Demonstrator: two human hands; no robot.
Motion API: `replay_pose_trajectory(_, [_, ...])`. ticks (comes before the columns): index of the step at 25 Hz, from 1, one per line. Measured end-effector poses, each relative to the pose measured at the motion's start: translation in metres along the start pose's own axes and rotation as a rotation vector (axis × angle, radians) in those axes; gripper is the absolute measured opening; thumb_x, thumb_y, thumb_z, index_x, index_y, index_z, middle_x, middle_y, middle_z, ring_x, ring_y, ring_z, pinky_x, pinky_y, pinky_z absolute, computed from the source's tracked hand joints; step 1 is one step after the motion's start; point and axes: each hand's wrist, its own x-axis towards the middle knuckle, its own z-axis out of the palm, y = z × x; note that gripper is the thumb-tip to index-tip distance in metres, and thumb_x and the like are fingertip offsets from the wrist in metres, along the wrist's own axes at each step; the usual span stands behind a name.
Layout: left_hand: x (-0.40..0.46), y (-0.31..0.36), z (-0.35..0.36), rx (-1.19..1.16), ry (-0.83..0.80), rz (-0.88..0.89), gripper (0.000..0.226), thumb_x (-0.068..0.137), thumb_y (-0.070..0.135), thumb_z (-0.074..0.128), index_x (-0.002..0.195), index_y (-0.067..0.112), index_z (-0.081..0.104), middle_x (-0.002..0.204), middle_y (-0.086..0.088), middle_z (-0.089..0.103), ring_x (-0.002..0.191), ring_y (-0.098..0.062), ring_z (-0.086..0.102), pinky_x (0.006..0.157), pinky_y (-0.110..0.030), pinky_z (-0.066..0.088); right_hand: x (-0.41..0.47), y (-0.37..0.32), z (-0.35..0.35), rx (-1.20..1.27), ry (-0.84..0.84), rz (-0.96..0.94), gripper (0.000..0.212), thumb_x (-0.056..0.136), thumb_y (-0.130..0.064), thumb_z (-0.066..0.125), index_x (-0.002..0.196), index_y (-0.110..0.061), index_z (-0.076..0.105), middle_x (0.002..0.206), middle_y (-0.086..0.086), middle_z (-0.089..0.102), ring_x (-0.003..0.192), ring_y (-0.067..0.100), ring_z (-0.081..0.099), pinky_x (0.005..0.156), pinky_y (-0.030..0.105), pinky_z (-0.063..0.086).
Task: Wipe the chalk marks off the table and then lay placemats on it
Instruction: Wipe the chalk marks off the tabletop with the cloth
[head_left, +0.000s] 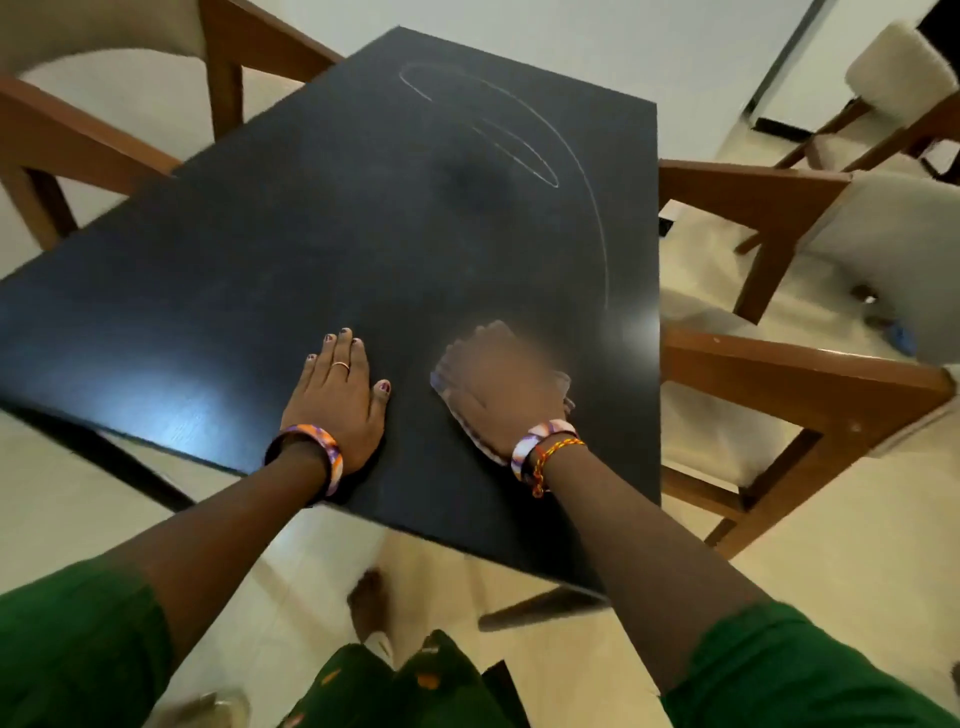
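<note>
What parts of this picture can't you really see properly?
1. Right hand, head view: motion blur smears the fingers, so their pose is unclear.
2. Cloth under that hand: blurred and mostly covered, so its kind and colour are uncertain.
3. Table legs: mostly hidden beneath the dark top.
4. Chairs: cut off by the picture's edges.
5. Placemats: none visible anywhere.

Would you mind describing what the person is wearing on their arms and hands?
Both arms have dark green sleeves. The left hand has a thin ring, dark painted nails and a wide orange, purple and white bangle. The right hand, motion-blurred, has a similar bangle plus a red and yellow braided wristband.
</note>
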Motion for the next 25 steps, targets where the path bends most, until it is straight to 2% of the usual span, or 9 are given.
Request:
replay_pose_trajectory(4, [-0.065,0.002,0.01,0.042,0.036,0.03,0.06,0.099,0.037,0.019,0.149,0.007,0.005,0.159,-0.009,0.002,0.147,-0.023,0.002,0.119,-0.034,0.004,-0.097,0.048,0.0,-0.023,0.02,0.096,0.058,0.094,-0.058,0.027,0.148,-0.038,0.015,0.159,-0.005,0.007,0.147,0.02,0.004,0.118,0.043,0.011])
replay_pose_trajectory(7, [-0.1,0.004,0.018,0.043,0.045,0.033,0.057,0.1,0.035,0.019,0.149,0.009,0.005,0.159,-0.007,0.003,0.147,-0.022,0.002,0.118,-0.034,0.003,-0.147,0.066,0.005,-0.016,0.031,0.174,0.063,0.09,-0.062,0.017,0.147,-0.037,0.016,0.159,-0.004,0.008,0.147,0.021,0.004,0.117,0.042,0.011])
replay_pose_trajectory(10, [-0.12,0.009,0.022,0.062,0.019,0.043,0.058,0.1,0.033,0.023,0.149,0.01,0.002,0.159,-0.006,0.0,0.147,-0.023,0.0,0.119,-0.035,0.003,-0.173,0.058,0.007,-0.023,0.035,0.142,0.076,0.079,-0.067,0.002,0.148,-0.037,0.015,0.159,-0.003,0.008,0.146,0.022,0.005,0.116,0.043,0.01])
replay_pose_trajectory(13, [-0.13,0.013,0.023,0.016,0.001,0.045,0.059,0.1,0.031,0.029,0.149,0.009,0.003,0.159,-0.006,-0.001,0.147,-0.025,-0.002,0.119,-0.038,0.008,-0.185,0.047,0.01,-0.067,0.025,0.102,0.082,0.074,-0.068,-0.002,0.148,-0.036,0.017,0.159,-0.001,0.01,0.146,0.025,0.01,0.116,0.043,0.011])
replay_pose_trajectory(15, [-0.135,0.016,0.026,0.011,-0.005,0.033,0.062,0.1,0.03,0.032,0.149,0.009,0.001,0.159,-0.007,-0.003,0.146,-0.026,-0.005,0.119,-0.037,0.013,-0.185,0.041,0.01,-0.108,0.042,0.095,0.08,0.078,-0.068,0.005,0.146,-0.033,0.028,0.156,0.003,0.023,0.142,0.03,0.023,0.113,0.047,0.022])
replay_pose_trajectory(18, [-0.143,0.019,0.031,0.026,0.024,0.025,0.065,0.099,0.027,0.036,0.149,0.011,-0.002,0.159,-0.006,-0.006,0.146,-0.025,-0.007,0.118,-0.035,0.017,-0.179,0.03,0.011,-0.184,0.061,0.048,0.067,0.083,-0.062,0.025,0.132,-0.026,0.053,0.138,0.01,0.052,0.122,0.036,0.053,0.094,0.052,0.045])
replay_pose_trajectory(20, [-0.149,0.016,0.033,0.012,0.05,0.026,0.065,0.098,0.023,0.038,0.149,0.013,-0.002,0.159,-0.005,-0.006,0.147,-0.023,-0.006,0.118,-0.034,0.017,-0.171,0.02,0.013,-0.199,0.037,0.006,0.065,0.082,-0.061,0.03,0.129,-0.025,0.057,0.133,0.011,0.057,0.116,0.037,0.057,0.088,0.053,0.048])
replay_pose_trajectory(23, [-0.152,0.004,0.032,0.001,0.076,0.074,0.066,0.096,0.013,0.04,0.149,0.015,0.0,0.158,-0.003,-0.006,0.147,-0.021,-0.004,0.119,-0.033,0.011,-0.151,-0.004,0.016,-0.197,0.04,-0.075,0.064,0.081,-0.061,0.031,0.13,-0.028,0.054,0.132,0.011,0.057,0.116,0.038,0.057,0.089,0.054,0.049])
replay_pose_trajectory(25, [-0.149,-0.007,0.029,-0.006,0.085,0.067,0.067,0.096,0.011,0.04,0.149,0.016,-0.001,0.158,-0.003,-0.007,0.147,-0.021,-0.004,0.119,-0.033,0.01,-0.133,-0.024,0.018,-0.19,0.052,-0.122,0.061,0.078,-0.06,0.041,0.129,-0.029,0.053,0.131,0.012,0.058,0.114,0.038,0.058,0.087,0.053,0.05])
